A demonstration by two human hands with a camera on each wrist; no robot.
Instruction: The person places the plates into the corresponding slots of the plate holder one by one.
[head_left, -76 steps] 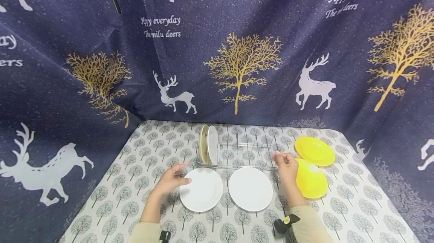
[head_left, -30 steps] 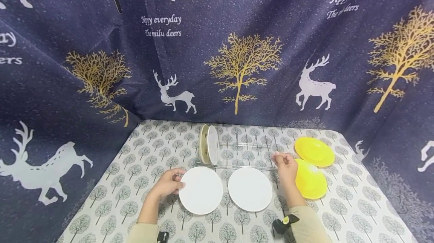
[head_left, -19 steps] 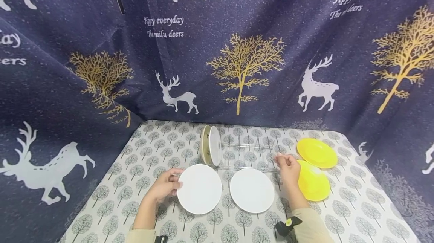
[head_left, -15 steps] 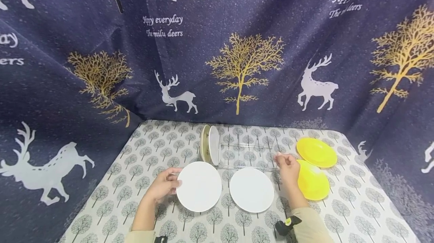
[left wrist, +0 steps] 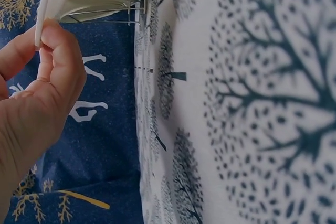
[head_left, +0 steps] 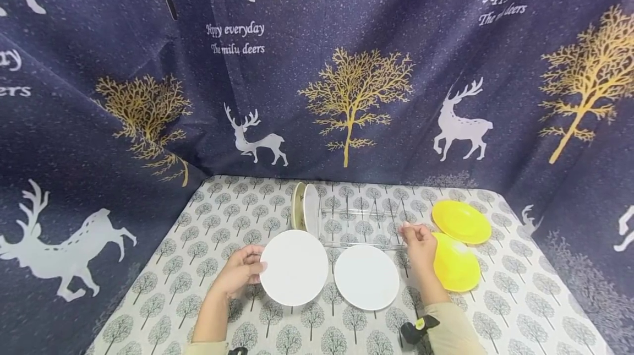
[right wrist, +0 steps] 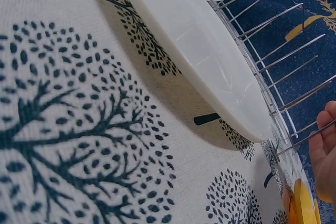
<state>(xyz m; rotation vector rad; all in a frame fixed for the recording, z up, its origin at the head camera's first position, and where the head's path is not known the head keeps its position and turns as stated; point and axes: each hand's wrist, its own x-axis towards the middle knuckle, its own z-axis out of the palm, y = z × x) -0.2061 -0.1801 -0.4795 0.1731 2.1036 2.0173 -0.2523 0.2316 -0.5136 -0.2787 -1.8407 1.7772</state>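
A white plate [head_left: 294,267] is pinched at its left rim between the thumb and fingers of my left hand [head_left: 240,272]. The left wrist view shows the left hand [left wrist: 44,80] with this plate seen edge-on, raised above the cloth. My right hand [head_left: 421,247] grips the right end of a wire dish rack [head_left: 364,245], its fingertips on the end wire in the right wrist view. Two plates stand upright at the rack's left end: a beige plate [head_left: 296,206] and a white plate [head_left: 311,206]. Another white plate [head_left: 366,278] lies flat before the rack.
Two yellow plates lie on the right, a far yellow plate [head_left: 462,223] and a near yellow plate [head_left: 455,267] beside my right forearm. A tree-patterned cloth [head_left: 188,267] covers the table. Behind it hangs a dark blue curtain [head_left: 307,113] with deer and trees.
My left hand has taken hold of the left white plate and lifted it off the cloth, up toward the rack's front. The right hand stays on the rack.
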